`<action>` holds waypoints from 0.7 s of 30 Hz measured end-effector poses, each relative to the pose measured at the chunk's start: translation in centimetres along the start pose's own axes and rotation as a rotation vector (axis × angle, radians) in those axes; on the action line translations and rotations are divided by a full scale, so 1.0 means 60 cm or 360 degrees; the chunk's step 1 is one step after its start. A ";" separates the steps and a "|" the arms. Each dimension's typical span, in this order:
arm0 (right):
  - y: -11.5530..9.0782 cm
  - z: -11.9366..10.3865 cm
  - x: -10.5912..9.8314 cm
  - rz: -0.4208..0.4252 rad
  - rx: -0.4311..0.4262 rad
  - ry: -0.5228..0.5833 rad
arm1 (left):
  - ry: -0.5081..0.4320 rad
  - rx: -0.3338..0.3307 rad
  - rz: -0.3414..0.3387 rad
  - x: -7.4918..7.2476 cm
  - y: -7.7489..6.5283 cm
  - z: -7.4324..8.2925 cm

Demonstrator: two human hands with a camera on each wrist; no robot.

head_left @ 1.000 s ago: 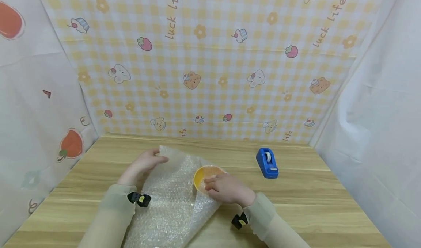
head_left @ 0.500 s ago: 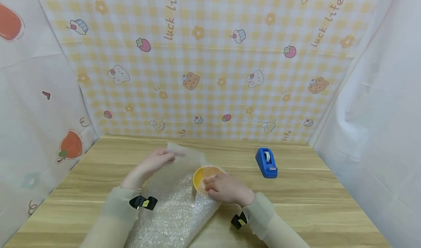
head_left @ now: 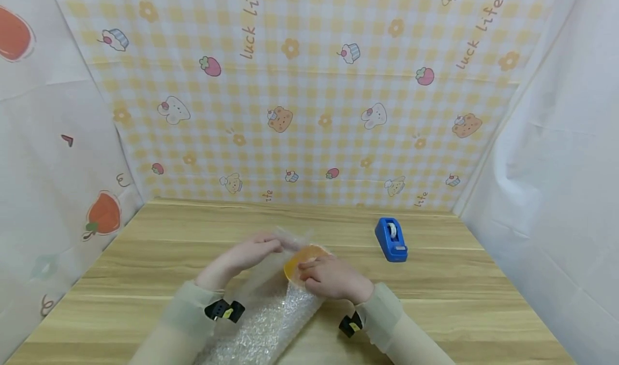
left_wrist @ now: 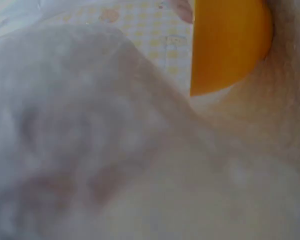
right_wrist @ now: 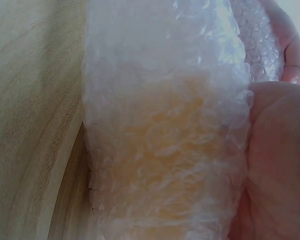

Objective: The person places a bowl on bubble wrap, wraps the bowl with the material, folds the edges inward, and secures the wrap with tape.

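A yellow bowl (head_left: 292,268) lies partly wrapped at the far end of a sheet of bubble wrap (head_left: 249,330). My right hand (head_left: 336,279) holds the bowl at its near right side, fingers curled over the rim onto wrap tucked inside. In the right wrist view the bowl's yellow shows through the bubble wrap (right_wrist: 165,145) beside my palm. My left hand (head_left: 253,253) grips the sheet's far left edge, raised just left of the bowl. Blurred bubble wrap (left_wrist: 80,125) fills much of the left wrist view, with the bare bowl (left_wrist: 230,47) above it.
A blue tape dispenser (head_left: 391,240) with a roll of tape stands on the wooden table (head_left: 459,290), right of the bowl. A checked cloth (head_left: 309,96) hangs behind the table, and white cloths (head_left: 551,155) hang at both sides.
My left hand has moved right, towards the bowl, folding the far left edge of the bubble wrap over with it. The right hand has stayed in place on the bowl.
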State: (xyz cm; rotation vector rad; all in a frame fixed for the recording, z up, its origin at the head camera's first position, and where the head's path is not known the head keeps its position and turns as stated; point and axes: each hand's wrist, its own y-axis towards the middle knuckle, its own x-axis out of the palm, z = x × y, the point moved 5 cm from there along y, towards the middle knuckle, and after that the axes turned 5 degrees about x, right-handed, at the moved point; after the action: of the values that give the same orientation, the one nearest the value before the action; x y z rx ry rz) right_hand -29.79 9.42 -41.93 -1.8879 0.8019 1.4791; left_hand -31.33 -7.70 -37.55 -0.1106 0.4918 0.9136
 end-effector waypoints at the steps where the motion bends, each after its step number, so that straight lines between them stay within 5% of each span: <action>1: 0.000 0.000 0.001 -0.0001 0.0006 -0.0007 | 0.0003 -0.0026 -0.0001 0.005 0.000 0.000; 11: 0.004 0.003 0.004 0.0033 0.0007 -0.0014 | -0.0056 0.0030 -0.0197 0.051 0.006 -0.002; 14: 0.003 0.002 0.002 0.0054 0.0008 -0.0033 | -0.0006 -0.0034 -0.0214 0.060 0.006 -0.003; 21: -0.002 -0.005 -0.006 0.0105 -0.0011 -0.0037 | 0.0129 0.0090 -0.0251 0.076 0.017 -0.004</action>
State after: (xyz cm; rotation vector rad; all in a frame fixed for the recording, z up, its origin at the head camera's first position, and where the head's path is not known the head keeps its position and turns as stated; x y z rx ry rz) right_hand -29.57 9.31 -41.51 -1.8625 0.8570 1.5427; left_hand -29.90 -3.80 -39.74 -0.1336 0.5752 0.7427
